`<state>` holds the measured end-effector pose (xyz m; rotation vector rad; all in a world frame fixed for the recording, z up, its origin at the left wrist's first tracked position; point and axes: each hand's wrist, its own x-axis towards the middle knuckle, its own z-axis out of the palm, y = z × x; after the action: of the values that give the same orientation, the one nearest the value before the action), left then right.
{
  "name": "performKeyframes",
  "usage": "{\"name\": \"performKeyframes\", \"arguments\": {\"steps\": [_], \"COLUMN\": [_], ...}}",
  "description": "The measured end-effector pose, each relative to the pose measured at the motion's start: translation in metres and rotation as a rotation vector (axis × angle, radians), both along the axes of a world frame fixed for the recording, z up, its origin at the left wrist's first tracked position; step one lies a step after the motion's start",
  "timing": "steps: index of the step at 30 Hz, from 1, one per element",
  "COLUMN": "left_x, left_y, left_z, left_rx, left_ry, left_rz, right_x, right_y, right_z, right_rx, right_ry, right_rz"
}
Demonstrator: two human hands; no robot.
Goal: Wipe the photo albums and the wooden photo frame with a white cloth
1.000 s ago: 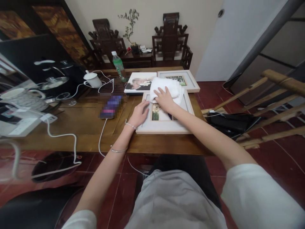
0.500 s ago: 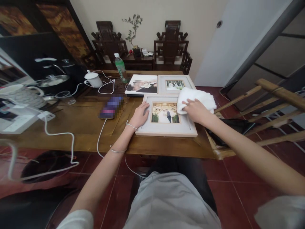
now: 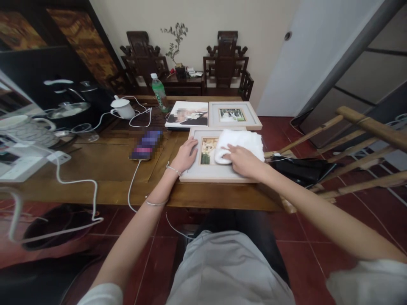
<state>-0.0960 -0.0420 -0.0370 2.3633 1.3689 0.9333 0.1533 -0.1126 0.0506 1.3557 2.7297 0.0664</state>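
Note:
A pale wooden picture frame lies flat near the table's front edge, with a wedding photo set in its light mat. My left hand rests on the frame's left side, fingers laid along the edge and over the rim. In my right hand is a folded white cloth, pressed onto the glass. It hides the right part of the photo. Behind, a second pale frame with a smaller photo lies beside a white-bordered photo panel.
Left of the frames lies a phone on a charging cable. Farther off stand a green-labelled bottle and a white lidded cup. A power strip and a patterned mug sit at the left. A wooden chair stands right of the table.
My right hand has slid the white cloth leftward and slightly nearer, from the frame's right corner onto the photo. My left hand stays on the frame's left side.

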Motion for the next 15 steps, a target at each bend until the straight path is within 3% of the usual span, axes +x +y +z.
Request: {"name": "performKeyframes", "arguments": {"steps": [4, 7, 10, 15], "left_x": [-0.001, -0.002, -0.002, 0.001], "left_y": [0.000, 0.000, -0.002, -0.006], "left_z": [-0.001, 0.000, 0.002, 0.005], "left_rx": [-0.008, 0.026, 0.080, 0.065], "left_ry": [0.006, -0.038, -0.144, -0.323], "left_rz": [-0.001, -0.006, -0.009, -0.020], "right_x": [-0.005, -0.025, -0.056, -0.083], "right_y": [0.062, 0.088, 0.089, 0.056], "right_z": [-0.019, -0.025, -0.023, -0.010], "right_rx": [0.146, 0.173, 0.127, 0.037], "right_ry": [0.008, 0.026, 0.037, 0.013], "right_rz": [-0.133, -0.206, -0.095, 0.055]}}
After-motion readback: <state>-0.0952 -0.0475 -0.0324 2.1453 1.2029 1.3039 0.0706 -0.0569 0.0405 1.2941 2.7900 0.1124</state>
